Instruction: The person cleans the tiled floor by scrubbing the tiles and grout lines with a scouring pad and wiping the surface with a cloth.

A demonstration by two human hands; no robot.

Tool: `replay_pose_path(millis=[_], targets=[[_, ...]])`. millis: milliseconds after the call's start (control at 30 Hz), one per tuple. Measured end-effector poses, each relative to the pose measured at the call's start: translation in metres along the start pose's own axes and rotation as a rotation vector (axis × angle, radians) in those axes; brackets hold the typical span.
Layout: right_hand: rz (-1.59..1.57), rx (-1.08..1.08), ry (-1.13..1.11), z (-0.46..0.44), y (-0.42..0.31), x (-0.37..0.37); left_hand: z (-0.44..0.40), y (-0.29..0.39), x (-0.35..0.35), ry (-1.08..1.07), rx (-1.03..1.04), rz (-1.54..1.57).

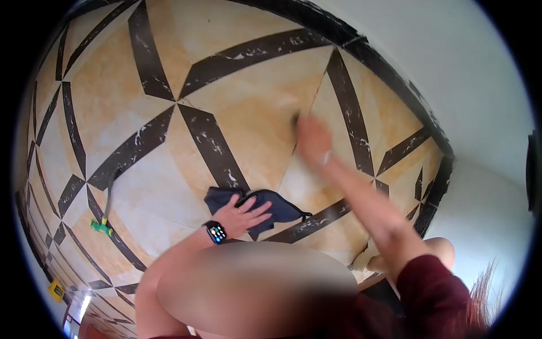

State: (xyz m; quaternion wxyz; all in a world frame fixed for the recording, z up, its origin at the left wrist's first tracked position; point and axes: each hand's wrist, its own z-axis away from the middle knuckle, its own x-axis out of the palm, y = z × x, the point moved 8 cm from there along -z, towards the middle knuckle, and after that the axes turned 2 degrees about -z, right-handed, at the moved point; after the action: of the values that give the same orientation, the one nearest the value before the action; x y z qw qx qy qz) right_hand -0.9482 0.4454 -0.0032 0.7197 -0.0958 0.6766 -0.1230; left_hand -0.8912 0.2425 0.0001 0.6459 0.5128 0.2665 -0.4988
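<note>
A dark blue-grey cloth item (285, 210) with black edging lies crumpled on the tiled floor (243, 130). My left hand (241, 216) rests on it, palm down with the fingers spread; a ring and a black smartwatch (215, 231) are on that hand and wrist. Farther forward and to the right, my right hand (314, 138) is closed above the floor and blurred by motion. Something small and dark (295, 120) shows at its left side, too blurred to name.
A green and yellow object with a grey, curved rod (102, 227) lies on the floor at the left. Black skirting (395, 70) and a white wall (457, 62) bound the right side. A yellow object (56, 290) is at the lower left.
</note>
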Motion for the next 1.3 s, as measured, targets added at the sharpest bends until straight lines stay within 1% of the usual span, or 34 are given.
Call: replay_pose_path(millis=[33, 67, 133, 167, 200, 233, 267, 300, 333, 367, 400, 433, 467, 500, 533, 567, 600, 633, 700, 733, 767, 800, 833, 867, 900, 967, 1000, 1033, 1067, 1167, 1200, 1233, 1267, 1300], targets=[[0.011, 0.044, 0.007, 0.004, -0.013, -0.001, 0.0, 0.0, 0.002, 0.044, -0.033, 0.023], [-0.087, -0.035, -0.279, 0.034, -0.055, 0.012, 0.003, 0.0, -0.004, 0.131, -0.053, 0.024], [-0.092, -0.202, -0.281, 0.033, -0.072, 0.006, 0.006, -0.001, -0.016, 0.328, -0.11, 0.021], [-0.09, -0.293, -0.268, 0.017, -0.068, 0.002, 0.004, -0.003, -0.027, 0.317, -0.144, -0.014], [0.003, -0.323, -0.133, -0.012, -0.05, 0.007, 0.002, -0.005, -0.03, 0.331, -0.152, 0.026], [0.039, -0.197, 0.037, -0.058, -0.022, 0.002, 0.001, -0.009, -0.031, 0.347, -0.169, 0.064], [0.247, 0.045, -0.027, -0.11, 0.006, -0.012, 0.002, -0.01, -0.031, 0.308, -0.146, 0.081], [0.145, 0.267, -0.013, -0.153, 0.024, -0.028, 0.004, -0.011, -0.033, 0.331, -0.13, 0.058], [0.105, 0.277, 0.011, -0.176, 0.023, -0.04, 0.005, -0.017, -0.034, 0.312, -0.108, 0.037], [0.117, 0.24, -0.096, -0.187, 0.025, -0.042, 0.004, -0.026, -0.036, 0.299, -0.082, 0.017], [0.133, 0.209, -0.203, -0.189, 0.029, -0.046, 0.004, -0.05, -0.04, 0.34, -0.166, -0.027], [0.195, 0.099, -0.279, -0.181, 0.024, -0.062, 0.007, -0.079, -0.05, 0.38, -0.248, -0.073], [0.257, -0.014, -0.358, -0.17, 0.02, -0.078, 0.013, -0.12, -0.065, 0.398, -0.379, -0.023], [0.263, -0.021, -0.421, -0.158, 0.014, -0.102, 0.023, -0.164, -0.079, 0.413, -0.508, 0.028], [0.268, -0.033, -0.48, -0.144, 0.004, -0.132, 0.039, -0.202, -0.095, 0.485, -0.629, -0.012], [0.252, -0.092, -0.524, -0.127, -0.001, -0.159, 0.056, -0.241, -0.11, 0.555, -0.751, -0.056], [0.232, -0.146, -0.572, -0.105, -0.007, -0.187, 0.069, -0.281, -0.118, 0.56, -0.858, -0.081], [0.205, -0.136, -0.607, -0.083, -0.016, -0.22, 0.082, -0.314, -0.125, 0.561, -0.963, -0.104], [0.104, 0.13, -0.678, -0.043, -0.011, -0.27, 0.112, -0.352, -0.148, 0.414, -1.166, 0.027], [0.057, 0.263, -0.705, -0.02, 0.002, -0.287, 0.125, -0.364, -0.153, 0.468, -1.283, 0.131], [-0.039, 0.085, -0.397, 0.004, 0.02, -0.299, 0.131, -0.37, -0.158, 0.527, -1.385, 0.241], [-0.124, 0.262, -0.308, 0.037, 0.054, -0.292, 0.126, -0.347, -0.174, 0.664, -1.299, 0.088], [-0.205, 0.432, -0.219, 0.065, 0.084, -0.289, 0.107, -0.321, -0.183, 0.732, -1.176, -0.042], [-0.334, 0.681, -0.251, 0.086, 0.097, -0.275, 0.076, -0.291, -0.19, 0.643, -1.076, -0.115], [-0.35, 0.748, -0.201, 0.112, 0.116, -0.256, 0.037, -0.266, -0.181, 0.72, -0.911, -0.103], [-0.414, 0.865, -0.136, 0.134, 0.136, -0.214, -0.037, -0.189, -0.206, 0.832, -0.797, -0.066], [-0.454, 0.928, -0.122, 0.133, 0.131, -0.194, -0.096, -0.163, -0.182, 0.733, -0.694, 0.077], [-0.538, 0.942, -0.093, 0.13, 0.13, -0.173, -0.138, -0.129, -0.192, 0.744, -0.588, 0.072], [-0.623, 0.95, -0.068, 0.123, 0.129, -0.151, -0.187, -0.106, -0.179, 0.727, -0.388, -0.017], [-0.811, 0.943, -0.013, 0.077, 0.125, -0.112, -0.272, -0.127, -0.161, 0.73, -0.462, 0.027], [-0.763, 0.79, -0.022, 0.046, 0.115, -0.12, -0.271, -0.148, -0.173, 0.689, -0.49, 0.077], [-0.798, 0.769, -0.055, 0.032, 0.114, -0.115, -0.267, -0.181, -0.192, 0.648, -0.516, 0.128], [-0.832, 0.738, -0.086, 0.014, 0.116, -0.109, -0.257, -0.235, -0.205, 0.58, -0.628, 0.242], [-0.865, 0.708, -0.117, -0.004, 0.118, -0.106, -0.237, -0.275, -0.215, 0.56, -0.698, 0.26]])
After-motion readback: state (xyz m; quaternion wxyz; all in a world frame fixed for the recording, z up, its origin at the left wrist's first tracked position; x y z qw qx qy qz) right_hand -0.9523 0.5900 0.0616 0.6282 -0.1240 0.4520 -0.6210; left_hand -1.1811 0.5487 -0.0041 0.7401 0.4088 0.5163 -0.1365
